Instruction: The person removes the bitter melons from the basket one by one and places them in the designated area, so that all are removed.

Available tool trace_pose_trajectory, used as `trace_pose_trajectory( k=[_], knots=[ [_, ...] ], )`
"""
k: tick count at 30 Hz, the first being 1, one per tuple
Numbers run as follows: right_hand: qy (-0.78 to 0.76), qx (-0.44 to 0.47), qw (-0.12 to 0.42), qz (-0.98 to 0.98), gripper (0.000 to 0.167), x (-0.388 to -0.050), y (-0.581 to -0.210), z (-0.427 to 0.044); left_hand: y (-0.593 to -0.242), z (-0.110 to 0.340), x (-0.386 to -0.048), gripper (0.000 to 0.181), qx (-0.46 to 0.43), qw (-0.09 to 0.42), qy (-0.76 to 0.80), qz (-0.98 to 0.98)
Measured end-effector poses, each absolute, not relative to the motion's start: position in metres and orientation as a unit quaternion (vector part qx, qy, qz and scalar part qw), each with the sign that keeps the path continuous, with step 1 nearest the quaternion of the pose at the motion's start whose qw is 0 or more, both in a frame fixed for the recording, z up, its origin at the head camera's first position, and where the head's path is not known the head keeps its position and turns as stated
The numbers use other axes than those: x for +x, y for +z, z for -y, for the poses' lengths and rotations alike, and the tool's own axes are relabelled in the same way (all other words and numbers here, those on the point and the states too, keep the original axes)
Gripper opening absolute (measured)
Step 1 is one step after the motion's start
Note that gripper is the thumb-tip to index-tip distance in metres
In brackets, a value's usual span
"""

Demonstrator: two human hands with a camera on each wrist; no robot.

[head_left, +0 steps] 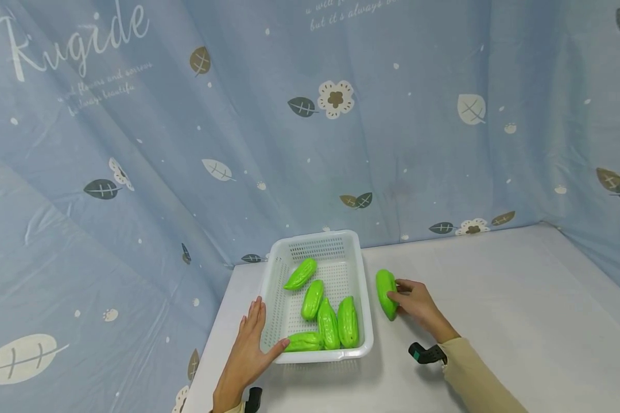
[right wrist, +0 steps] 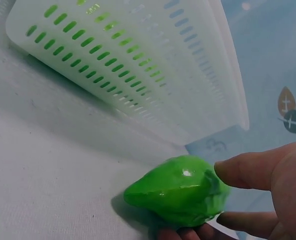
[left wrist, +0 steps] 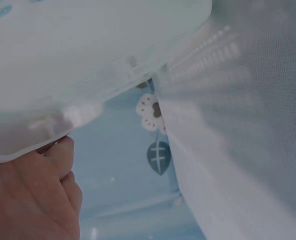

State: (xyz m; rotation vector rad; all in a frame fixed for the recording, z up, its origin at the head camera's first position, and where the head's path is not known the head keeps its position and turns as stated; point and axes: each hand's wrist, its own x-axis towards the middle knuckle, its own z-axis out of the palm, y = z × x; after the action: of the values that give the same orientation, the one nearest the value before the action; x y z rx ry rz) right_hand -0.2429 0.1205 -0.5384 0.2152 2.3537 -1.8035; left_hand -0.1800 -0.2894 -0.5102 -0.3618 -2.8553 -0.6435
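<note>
In the head view, my right hand [head_left: 415,301] holds a bright green, ribbed toy gourd [head_left: 385,289] between thumb and fingers, just right of the basket. The right wrist view shows the same gourd [right wrist: 180,192] with its pointed end away from the palm, low over the white table. My left hand [head_left: 248,344] lies along the front left of the white plastic basket [head_left: 367,321], fairly straight fingers against the outside and thumb over the rim. Several similar green gourds [head_left: 348,322] lie inside the basket. In the left wrist view, the basket rim partly hides that hand's fingers.
A white-covered table [head_left: 496,298] extends right of the basket. Behind it and on the left hangs a blue curtain [head_left: 392,143] with leaf and flower prints, close to the basket's far side. Each wrist wears a black strap; the right strap [head_left: 426,353] shows clearly.
</note>
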Motion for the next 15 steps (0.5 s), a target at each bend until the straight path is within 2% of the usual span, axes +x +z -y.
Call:
trace_pose_trajectory(
  k=[15],
  knots=[
    [-0.551,0.083,0.068,-0.828,0.066,-0.243,-0.526,-0.138,-0.511,0.289,-0.179,0.104,-0.121,0.093,-0.223,0.963]
  ],
)
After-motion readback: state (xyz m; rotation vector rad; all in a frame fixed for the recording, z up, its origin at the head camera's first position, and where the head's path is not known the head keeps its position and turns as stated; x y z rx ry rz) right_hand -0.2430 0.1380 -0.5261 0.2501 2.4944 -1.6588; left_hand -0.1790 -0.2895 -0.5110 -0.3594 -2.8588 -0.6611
